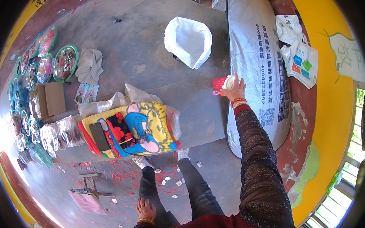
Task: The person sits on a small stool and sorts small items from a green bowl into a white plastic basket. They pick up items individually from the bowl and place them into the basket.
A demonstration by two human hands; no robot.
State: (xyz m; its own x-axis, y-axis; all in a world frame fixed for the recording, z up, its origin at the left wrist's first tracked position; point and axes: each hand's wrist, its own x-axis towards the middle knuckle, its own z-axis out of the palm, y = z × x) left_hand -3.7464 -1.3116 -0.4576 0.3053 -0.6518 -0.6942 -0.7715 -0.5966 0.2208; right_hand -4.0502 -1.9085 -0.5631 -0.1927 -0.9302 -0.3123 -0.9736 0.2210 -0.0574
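My right hand (234, 92) reaches far forward over the grey platform (152, 63), its fingers closed on a small white round object (229, 81) that sits against a red mesh-like piece (219, 84). A red bead bracelet circles that wrist. My left hand (145, 209) rests flat on my left thigh, holding nothing. A bright yellow, blue and red patterned cushion (149, 127) with a dark phone (99, 137) on it lies at the platform's near edge, left of my right arm.
A white plastic bag (188, 41) stands open ahead. A long silver printed sheet (254, 64) lies to the right. Several round trays of small goods (64, 63), a cardboard box (55, 98) and packets line the left. A small wooden stool (90, 191) stands on the littered floor.
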